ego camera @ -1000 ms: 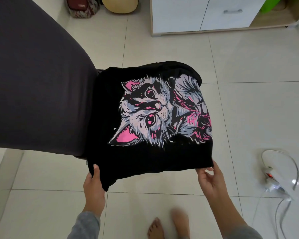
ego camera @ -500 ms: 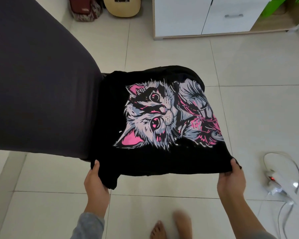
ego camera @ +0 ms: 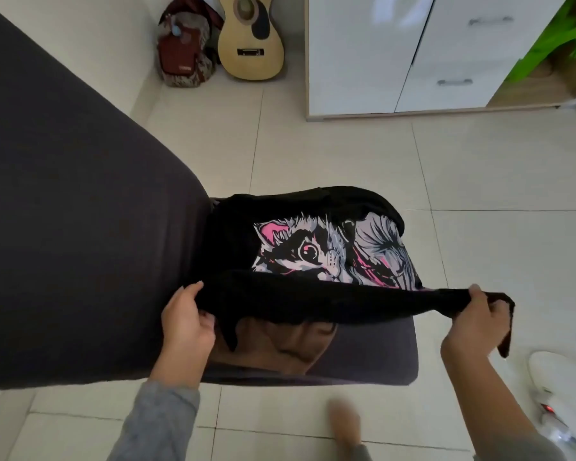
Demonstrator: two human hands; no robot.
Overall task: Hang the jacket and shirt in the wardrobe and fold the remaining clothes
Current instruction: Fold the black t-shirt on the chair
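A black T-shirt [ego camera: 313,301] with a pink and grey cat print lies over the end of a dark grey sofa seat [ego camera: 379,354]. Its near hem is lifted and stretched into a taut band that covers the lower half of the print. My left hand [ego camera: 183,327] grips the hem's left corner. My right hand [ego camera: 473,324] grips the right corner, and a flap of black cloth hangs from it. Under the raised hem a brown patch shows on the seat; I cannot tell what it is.
The dark grey sofa [ego camera: 64,227] fills the left side. A guitar [ego camera: 250,44] and a bag [ego camera: 183,51] lean at the far wall. A white cabinet [ego camera: 396,54] stands at the back right. A white power strip with cable [ego camera: 559,394] lies on the tiled floor at right.
Both hands have lifted the shirt's near hem up and away from me, over the print. The grey seat beneath is uncovered. The view has tilted up toward the far wall.
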